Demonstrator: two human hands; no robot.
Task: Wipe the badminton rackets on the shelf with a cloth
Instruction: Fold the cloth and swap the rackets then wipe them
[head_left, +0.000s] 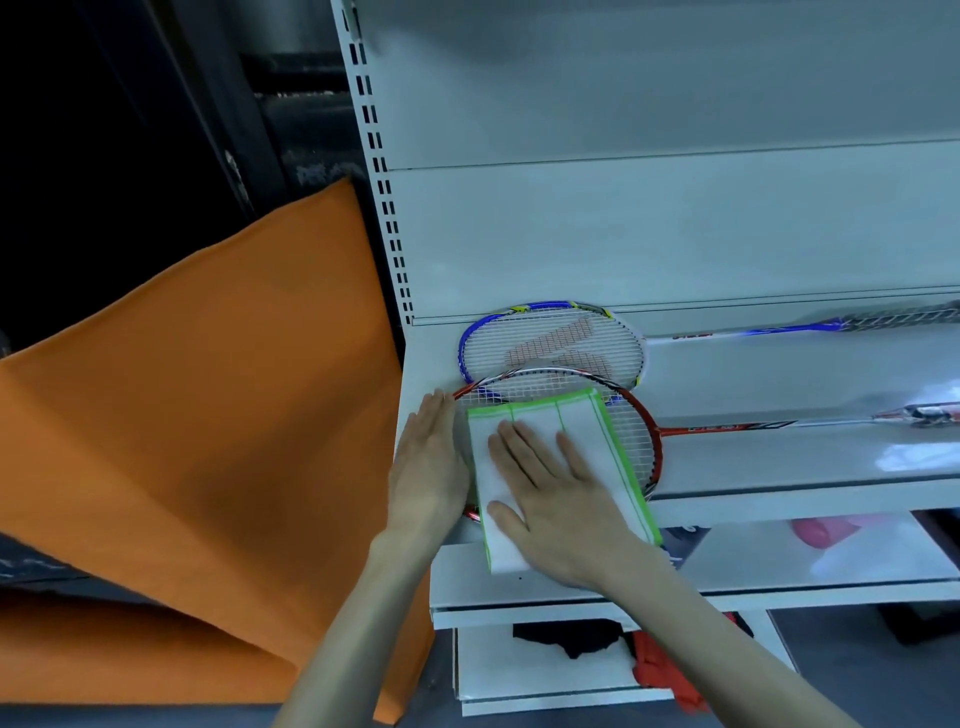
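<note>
Head view: pressing white green-edged cloth flat-palmed onto red-framed strung racket with right hand, left hand open, steadying frame; blue-framed racket probably needing wiping next.

A single head-worn wide-angle camera is looking forward and steeply down from close above the white shelf. It is facing the shelf's back panel, with both forearms reaching up from the bottom edge. The shelf is filling the right and centre; an orange sheet is lying at the left. Straight lines are bowing near the edges.
</note>
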